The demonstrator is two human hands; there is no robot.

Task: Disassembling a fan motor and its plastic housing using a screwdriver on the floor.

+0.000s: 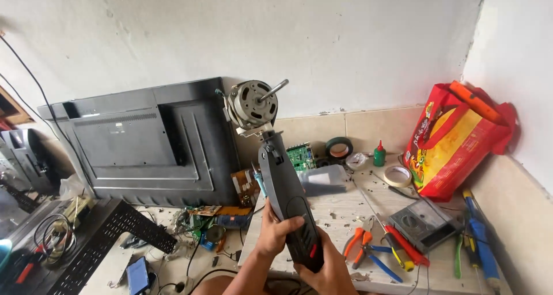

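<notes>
Cluttered repair worktop [340, 214] w/ white wall behind: both hands, left [275, 229] and right [328, 272], wrapped around black rotary tool [288, 200], long axis tilted up-left, away from body, nose near electric motor [252, 105].

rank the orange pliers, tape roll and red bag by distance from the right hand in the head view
From the right hand:
1. Orange pliers, just right of it on the tabletop.
2. Tape roll, farther back and right.
3. Red bag, against the right wall.

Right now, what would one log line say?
left hand: grips rotary tool | right hand: holds its base | tool tip: at motor
</notes>
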